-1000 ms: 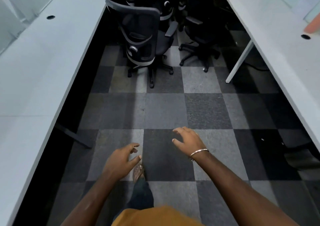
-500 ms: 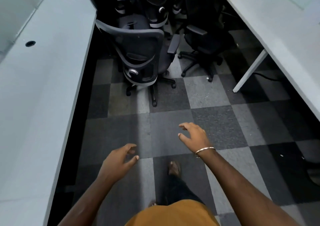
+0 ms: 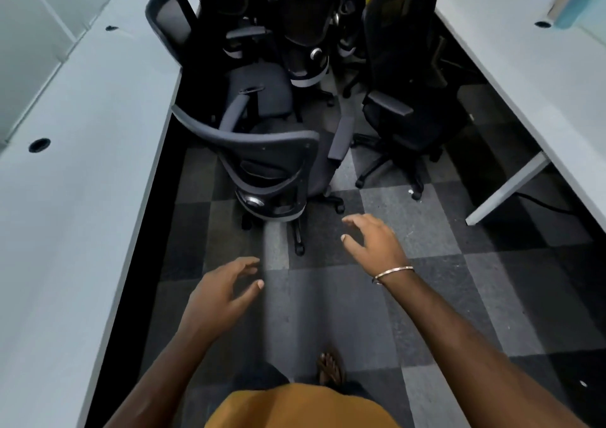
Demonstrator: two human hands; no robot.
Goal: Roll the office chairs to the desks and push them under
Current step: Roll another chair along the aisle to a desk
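The nearest grey mesh-backed office chair on castors, standing beside the left white desk among clustered chairs, was approached by the left hand and right hand, both spread and empty; its rigid backrest rim was judged the firmest hold, the castors rolling easily

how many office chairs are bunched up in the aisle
4 clear: nearest chair ahead of the hands, one behind it by the left desk, one centre back, one on the right. More may hide behind.
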